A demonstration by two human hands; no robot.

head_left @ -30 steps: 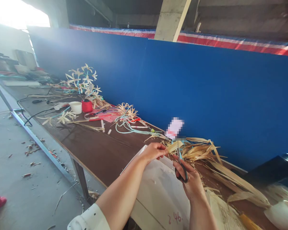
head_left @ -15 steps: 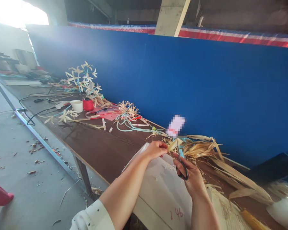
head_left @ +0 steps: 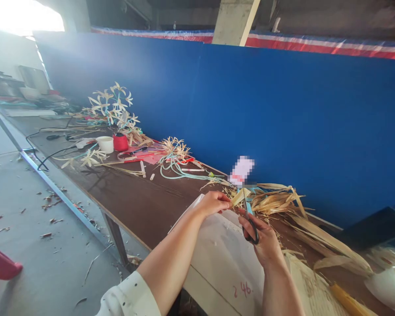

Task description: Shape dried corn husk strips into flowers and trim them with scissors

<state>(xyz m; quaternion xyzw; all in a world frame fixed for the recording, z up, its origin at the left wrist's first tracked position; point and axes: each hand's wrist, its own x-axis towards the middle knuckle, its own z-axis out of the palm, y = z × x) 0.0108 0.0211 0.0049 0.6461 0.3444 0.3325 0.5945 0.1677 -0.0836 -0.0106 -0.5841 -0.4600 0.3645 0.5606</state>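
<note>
My left hand [head_left: 214,203] is closed, pinching the end of a pale corn husk strip [head_left: 239,198] between thumb and fingers. Black-handled scissors [head_left: 254,235] sit in my right hand [head_left: 265,241], with fingers through the loops. Their blades point up and away, at the right end of the strip; whether they touch it I cannot tell. Under both hands lies a white box [head_left: 227,259] with red handwriting on its side. Just beyond, a pile of dried husks [head_left: 276,202] and cut scraps rests on the table.
A brown table [head_left: 125,193] runs off to the far left along a blue panel [head_left: 283,109]. It bears husk flowers [head_left: 113,105], a white cup [head_left: 105,145], a red thread spool [head_left: 120,142] and light-blue stems [head_left: 184,175]. A white bowl [head_left: 388,285] is at the right.
Both hands hold nearly the same pose, with the husk strip and scissors still close together. The view has shifted very slightly.
</note>
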